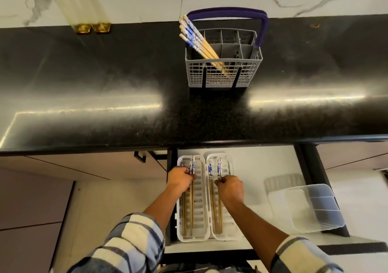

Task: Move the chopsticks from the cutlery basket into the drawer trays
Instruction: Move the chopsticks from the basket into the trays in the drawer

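The person is setting chopsticks down: the left hand (182,178) is gripping some in the left tray (200,214), the right hand (230,187) pinching some in the right tray (227,220). More chopsticks (196,38) are waiting at twelve o'clock in the cutlery basket (223,71); releasing and reaching up there likely follows.

You have bare black worktop (105,87) on both sides of the cutlery basket (223,66); its purple handle (228,12) arches over the top. In the drawer (262,163), 2 white trays (204,199) fill the left, a clear container (304,207) blocks the right, and bare floor lies between.
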Available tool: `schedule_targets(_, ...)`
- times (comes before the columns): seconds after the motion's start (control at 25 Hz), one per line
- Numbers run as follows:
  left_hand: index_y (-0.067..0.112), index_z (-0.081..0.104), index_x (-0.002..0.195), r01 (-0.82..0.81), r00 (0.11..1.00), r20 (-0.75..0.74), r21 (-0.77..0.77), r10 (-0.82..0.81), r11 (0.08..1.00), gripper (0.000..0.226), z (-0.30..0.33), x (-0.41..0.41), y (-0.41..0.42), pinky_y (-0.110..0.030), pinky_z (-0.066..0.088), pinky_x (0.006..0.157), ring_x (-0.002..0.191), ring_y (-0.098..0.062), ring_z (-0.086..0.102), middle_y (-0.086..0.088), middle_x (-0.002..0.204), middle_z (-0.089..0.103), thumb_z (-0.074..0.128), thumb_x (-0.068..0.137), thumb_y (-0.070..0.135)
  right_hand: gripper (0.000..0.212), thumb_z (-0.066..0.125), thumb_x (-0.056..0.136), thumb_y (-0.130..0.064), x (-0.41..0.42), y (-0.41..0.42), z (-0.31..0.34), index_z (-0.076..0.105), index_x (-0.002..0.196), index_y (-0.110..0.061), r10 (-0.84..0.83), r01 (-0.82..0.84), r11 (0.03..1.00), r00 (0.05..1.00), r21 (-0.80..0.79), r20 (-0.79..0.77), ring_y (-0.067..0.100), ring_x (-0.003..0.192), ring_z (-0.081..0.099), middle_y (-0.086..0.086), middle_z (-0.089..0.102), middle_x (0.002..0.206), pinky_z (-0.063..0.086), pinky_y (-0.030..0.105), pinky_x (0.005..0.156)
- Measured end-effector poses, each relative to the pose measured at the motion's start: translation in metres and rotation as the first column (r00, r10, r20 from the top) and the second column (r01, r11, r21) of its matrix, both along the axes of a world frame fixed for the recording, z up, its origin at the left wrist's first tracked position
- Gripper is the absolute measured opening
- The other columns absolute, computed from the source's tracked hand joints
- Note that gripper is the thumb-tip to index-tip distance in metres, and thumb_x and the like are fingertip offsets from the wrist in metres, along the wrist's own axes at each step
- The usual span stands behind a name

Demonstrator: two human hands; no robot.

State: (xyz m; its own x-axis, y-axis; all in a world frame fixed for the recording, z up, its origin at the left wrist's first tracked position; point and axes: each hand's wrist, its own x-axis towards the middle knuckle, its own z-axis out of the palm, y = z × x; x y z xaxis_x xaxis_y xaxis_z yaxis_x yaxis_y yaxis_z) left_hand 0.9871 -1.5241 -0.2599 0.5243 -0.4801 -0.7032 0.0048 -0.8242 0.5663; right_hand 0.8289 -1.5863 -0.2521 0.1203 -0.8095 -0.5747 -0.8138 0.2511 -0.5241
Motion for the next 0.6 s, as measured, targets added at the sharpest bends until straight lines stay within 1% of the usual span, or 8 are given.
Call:
schedule_targets(0.04, 0.015, 0.066, 0.086, 0.003, 1.0, 0.029, 0.016, -0.004, 1.0, 0.01, -0.003, -0.001, -0.002, -0.044, 0.063, 0.07, 0.082, -0.031, 0.072, -0.013, 0.091, 0.07, 0.075, 0.083, 0.017, 0.017, 0.068, 0.088, -0.021, 0.002, -0.001, -0.002, 0.073, 0.083, -0.005, 0.0, 0.0, 1.0, 1.0, 0.006, -0.028, 0.02, 0.059, 0.06, 0.008, 0.07, 0.074, 0.046, 0.025, 0.056)
schedule_targets(0.12, 0.013, 0.07, 0.096, 0.019, 0.995, 0.093, 0.065, -0.025, 0.998, 0.018, -0.006, -0.004, -0.006, -0.04, 0.062, 0.074, 0.082, -0.028, 0.071, -0.011, 0.092, 0.071, 0.075, 0.082, 0.022, 0.018, 0.068, 0.087, -0.022, 0.005, -0.003, -0.005, 0.074, 0.091, -0.006, 0.004, -0.003, 1.0, 0.998, 0.022, -0.066, 0.021, 0.065, 0.063, 0.01, 0.074, 0.082, 0.045, 0.023, 0.057)
schedule_targets(0.2, 0.013, 0.072, 0.102, 0.08, 0.981, 0.165, 0.125, -0.101, 0.989, 0.022, -0.008, -0.007, -0.011, -0.035, 0.061, 0.076, 0.086, -0.026, 0.071, -0.009, 0.097, 0.073, 0.073, 0.084, 0.025, 0.02, 0.068, 0.088, -0.023, 0.008, -0.005, -0.006, 0.074, 0.095, -0.006, 0.005, -0.002, 0.999, 0.996, 0.034, -0.094, 0.023, 0.072, 0.067, 0.011, 0.074, 0.088, 0.048, 0.023, 0.061)
schedule_targets(0.28, 0.015, 0.071, 0.105, 0.108, 0.971, 0.198, 0.14, -0.135, 0.984, 0.021, -0.009, -0.013, -0.014, -0.029, 0.059, 0.076, 0.088, -0.022, 0.07, -0.007, 0.101, 0.073, 0.071, 0.086, 0.025, 0.02, 0.066, 0.089, -0.021, 0.012, -0.007, -0.008, 0.073, 0.099, -0.005, 0.005, 0.0, 0.999, 0.994, 0.045, -0.108, 0.026, 0.081, 0.07, 0.012, 0.074, 0.093, 0.053, 0.025, 0.067)
schedule_targets(0.4, 0.019, 0.072, 0.104, 0.037, 0.985, 0.16, 0.119, -0.056, 0.992, 0.019, -0.009, -0.02, -0.014, -0.022, 0.056, 0.07, 0.085, -0.016, 0.069, -0.003, 0.101, 0.072, 0.072, 0.086, 0.023, 0.018, 0.062, 0.09, -0.014, 0.015, -0.009, -0.011, 0.07, 0.101, -0.001, -0.007, 0.015, 0.997, 0.994, 0.074, -0.107, 0.027, 0.088, 0.07, 0.014, 0.073, 0.099, 0.057, 0.027, 0.077)
schedule_targets(0.48, 0.019, 0.074, 0.101, -0.009, 0.991, 0.133, 0.115, -0.007, 0.993, 0.018, -0.012, -0.02, -0.011, -0.024, 0.058, 0.072, 0.084, -0.016, 0.069, -0.003, 0.1, 0.073, 0.075, 0.084, 0.021, 0.019, 0.059, 0.091, -0.011, 0.015, -0.011, -0.014, 0.07, 0.102, -0.001, -0.013, 0.021, 0.997, 0.995, 0.08, -0.094, 0.029, 0.089, 0.07, 0.015, 0.072, 0.101, 0.059, 0.034, 0.083)
schedule_targets(0.56, 0.018, 0.074, 0.099, -0.035, 0.993, 0.119, 0.133, 0.019, 0.991, 0.017, -0.011, -0.018, -0.007, -0.026, 0.059, 0.073, 0.083, -0.017, 0.07, -0.004, 0.098, 0.074, 0.075, 0.083, 0.021, 0.02, 0.057, 0.093, -0.012, 0.016, -0.013, -0.016, 0.068, 0.105, -0.001, 0.003, 0.006, 0.996, 0.996, 0.088, -0.091, 0.029, 0.092, 0.069, 0.015, 0.071, 0.103, 0.059, 0.034, 0.085)
schedule_targets(0.6, 0.016, 0.074, 0.099, -0.054, 0.993, 0.114, 0.138, 0.038, 0.989, 0.017, -0.011, -0.016, -0.005, -0.025, 0.058, 0.07, 0.083, -0.017, 0.069, -0.005, 0.097, 0.073, 0.075, 0.083, 0.021, 0.02, 0.057, 0.093, -0.013, 0.015, -0.013, -0.016, 0.068, 0.105, -0.001, 0.0, 0.007, 0.996, 0.996, 0.085, -0.087, 0.029, 0.092, 0.069, 0.016, 0.071, 0.103, 0.059, 0.035, 0.085)
